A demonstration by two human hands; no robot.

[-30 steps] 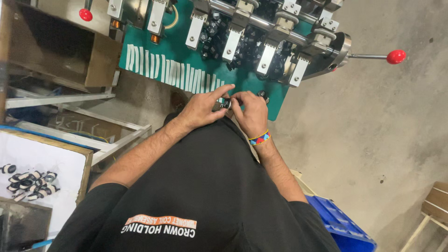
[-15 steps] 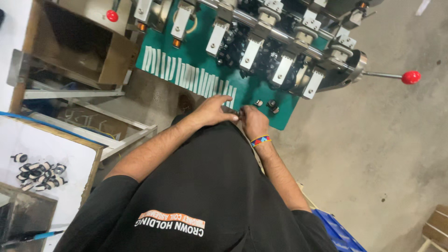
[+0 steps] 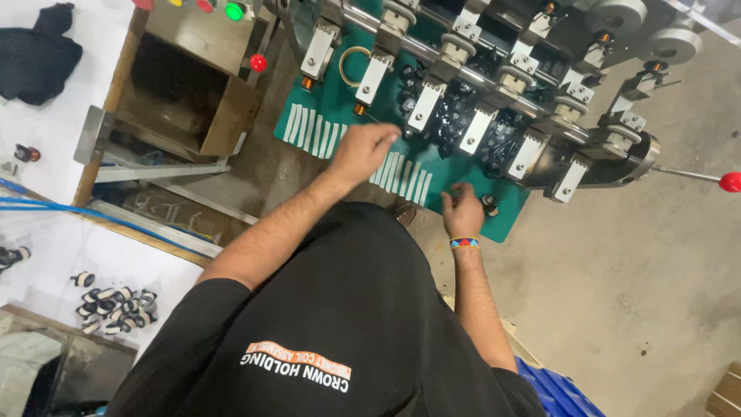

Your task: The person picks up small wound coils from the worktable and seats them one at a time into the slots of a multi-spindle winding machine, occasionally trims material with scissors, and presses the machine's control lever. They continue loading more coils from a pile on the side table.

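My left hand [image 3: 364,149] hovers over a row of white strips [image 3: 401,171] on the green machine panel [image 3: 328,93]. Its fingers are curled and nothing shows in them. My right hand [image 3: 461,212], with a beaded bracelet at the wrist, rests at the panel's lower edge. Its fingertips are bunched on a small black part there, next to a black knob [image 3: 488,205]. Above both hands runs a line of metal winding heads [image 3: 471,127] with dark coils under them.
A lever with a red ball end [image 3: 729,182] sticks out at the right. An open brown box [image 3: 174,100] stands at the left below coloured buttons [image 3: 234,11]. Small black-and-white coils [image 3: 116,305] lie on a white sheet at the lower left. A blue crate [image 3: 556,390] sits at the bottom right.
Both hands were together at the panel's lower edge. My left hand has since lifted away, up and to the left over the white strips. My right hand has stayed near the knob.
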